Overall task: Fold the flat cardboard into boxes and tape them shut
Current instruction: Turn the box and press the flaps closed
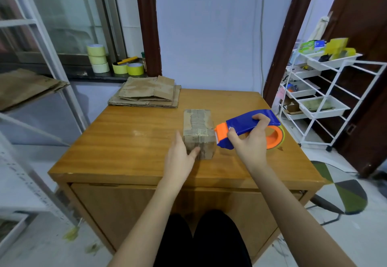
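A small folded cardboard box, wrapped in clear tape, stands on the wooden table near its middle. My left hand rests against the box's near left side, fingers straight and thumb on its front face. My right hand grips a blue and orange tape dispenser, whose orange mouth touches the box's right top edge. A stack of flat cardboard sheets lies at the table's far left corner.
Several tape rolls stand on the dark window ledge behind the table. A white wire cart with trays stands at the right. More flat cardboard lies on a shelf at the left. A patterned chair seat sits at the right.
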